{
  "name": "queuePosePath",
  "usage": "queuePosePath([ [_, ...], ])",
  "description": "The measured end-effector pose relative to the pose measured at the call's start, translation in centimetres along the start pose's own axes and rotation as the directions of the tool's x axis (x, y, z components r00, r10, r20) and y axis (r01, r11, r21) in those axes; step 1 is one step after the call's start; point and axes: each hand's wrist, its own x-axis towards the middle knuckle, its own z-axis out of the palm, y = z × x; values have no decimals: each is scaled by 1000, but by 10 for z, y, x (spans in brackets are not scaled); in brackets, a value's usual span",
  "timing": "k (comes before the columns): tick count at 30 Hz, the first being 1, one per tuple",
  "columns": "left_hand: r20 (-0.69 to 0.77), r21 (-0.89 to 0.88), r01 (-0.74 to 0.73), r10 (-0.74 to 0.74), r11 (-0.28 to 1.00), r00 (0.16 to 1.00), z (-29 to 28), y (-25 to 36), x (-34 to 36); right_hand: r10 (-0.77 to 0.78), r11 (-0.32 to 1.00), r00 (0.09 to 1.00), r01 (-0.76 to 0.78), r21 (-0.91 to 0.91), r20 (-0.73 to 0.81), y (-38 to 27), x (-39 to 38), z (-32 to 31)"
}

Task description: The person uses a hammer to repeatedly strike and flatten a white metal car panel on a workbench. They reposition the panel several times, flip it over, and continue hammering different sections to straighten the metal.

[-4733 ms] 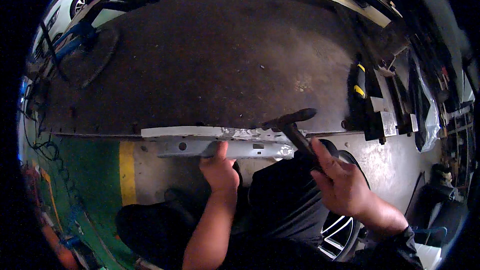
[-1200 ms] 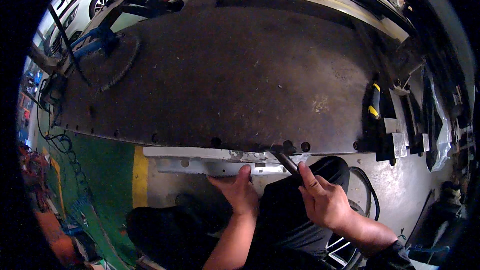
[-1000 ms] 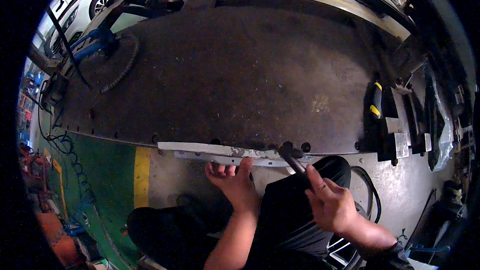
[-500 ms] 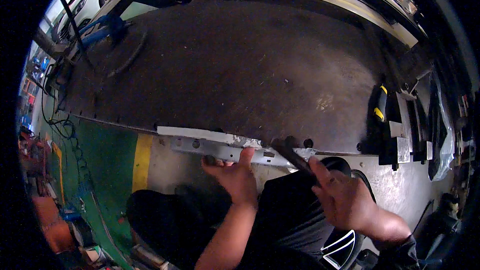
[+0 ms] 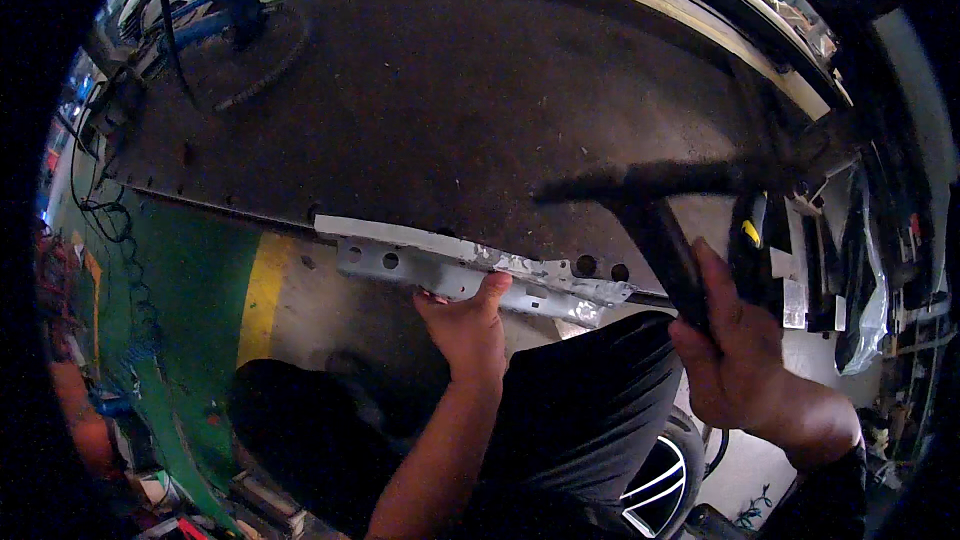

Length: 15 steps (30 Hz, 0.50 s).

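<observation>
Left hand (image 5: pixel 468 335): here it is on the metal rail (image 5: pixel 445 278), thumb laid over the face, the other fingers curled beneath, the rail pinched between them.
Right hand (image 5: pixel 742 372): fingers wrapped firmly round the handle of a hammer (image 5: pixel 662 245), the index finger stretched along it.
Hammer head: up in the air, blurred, beyond the right fingers and seemingly clear of the rail.
Rail: running out both sides of the left fingers, slightly slanted, along the near edge of the dark bench (image 5: pixel 420 130); whether it bears on that edge, I can't tell.
Smooth stretch: left of those fingers, even and pale with round holes, apparently unworked.
Rough stretch: from the thumb rightward, scuffed, bright and uneven; that looks like where the work has gone.
Progress: under way, I'd judge, and not finished, with the rail gripped and the hammer raised. How much shaping remains is too small to read.
Beyond the right fingers: a black-and-yellow tool (image 5: pixel 751 233) on the bench.
</observation>
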Motion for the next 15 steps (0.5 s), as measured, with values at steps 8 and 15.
queuePosePath([
  [8, -41, 53, 17, -15, 998, 999, -5, 1, 1, 143, 989, 921, -121, -82, 363, -10, 31, -20],
  [15, -5, -4, 37, -37, 999, 999, 9, 0, -3, 243, 968, 840, -239, -70, 485, 2, 17, -1],
])
